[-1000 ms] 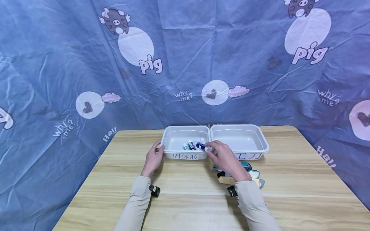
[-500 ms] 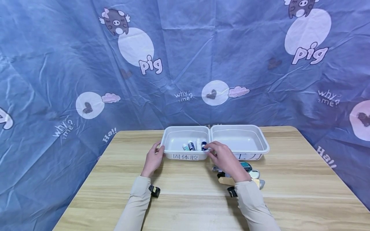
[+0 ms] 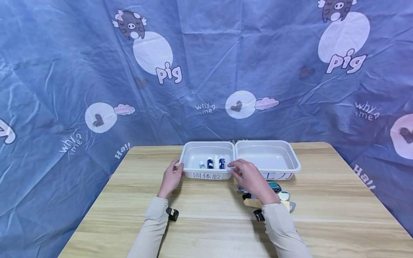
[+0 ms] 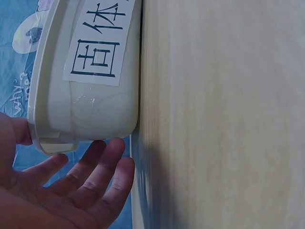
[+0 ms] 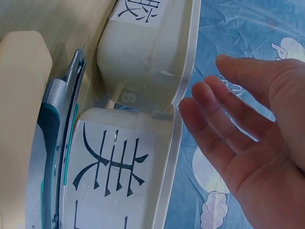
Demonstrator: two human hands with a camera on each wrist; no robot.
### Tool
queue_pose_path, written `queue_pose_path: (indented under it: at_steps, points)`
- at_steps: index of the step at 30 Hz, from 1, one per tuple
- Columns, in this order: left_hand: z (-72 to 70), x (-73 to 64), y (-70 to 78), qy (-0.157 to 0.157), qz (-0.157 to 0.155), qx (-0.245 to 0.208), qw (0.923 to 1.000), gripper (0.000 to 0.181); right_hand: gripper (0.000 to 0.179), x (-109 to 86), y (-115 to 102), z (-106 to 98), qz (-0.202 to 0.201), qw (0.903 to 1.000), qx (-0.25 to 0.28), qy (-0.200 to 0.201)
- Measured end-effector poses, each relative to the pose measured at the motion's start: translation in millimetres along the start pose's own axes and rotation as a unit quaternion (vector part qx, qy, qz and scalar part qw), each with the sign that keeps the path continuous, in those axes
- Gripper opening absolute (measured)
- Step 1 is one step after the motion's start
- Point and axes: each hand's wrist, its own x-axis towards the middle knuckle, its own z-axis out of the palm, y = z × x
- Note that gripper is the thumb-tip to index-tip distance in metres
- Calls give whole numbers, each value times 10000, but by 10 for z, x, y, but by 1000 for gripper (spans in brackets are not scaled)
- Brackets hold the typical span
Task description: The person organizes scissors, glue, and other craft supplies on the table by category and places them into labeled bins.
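Observation:
My left hand [image 3: 171,181] holds the left end of a white plastic bin [image 3: 206,174], its thumb at the rim and fingers against the end wall in the left wrist view. Inside that bin lie several glue sticks: a dark blue one [image 3: 222,163], a white one [image 3: 216,162], another dark blue one [image 3: 210,163] and a small teal-and-white one [image 3: 202,165]. Near the same bin's right front corner hovers my right hand [image 3: 253,179]. Its fingers are extended and apart, holding nothing, in the right wrist view.
A second white bin [image 3: 296,165] stands against the first on the right, its label partly hidden by my right hand. Several utility knives lie before it, including a teal one [image 3: 274,185] and a beige one [image 3: 252,202]. A blue printed curtain [image 3: 206,71] hangs behind the wooden table [image 3: 206,229].
My right hand has lowered a dark blue glue stick into the left bin and let it go. The glue sticks there have shifted left. My left hand has stayed on the bin's end.

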Motion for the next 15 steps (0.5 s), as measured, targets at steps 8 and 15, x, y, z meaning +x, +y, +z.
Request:
queue_pose_path:
  at_steps: [8, 15]
  points:
    - [-2, -2, -4, -11, -45, 4, 10000, 49, 25, -2, 5, 10, 47, 10000, 41, -66]
    - [-10, -3, -9, -34, 0, -27, 10000, 49, 23, -2, -8, 4, 62, 9999, 43, -76]
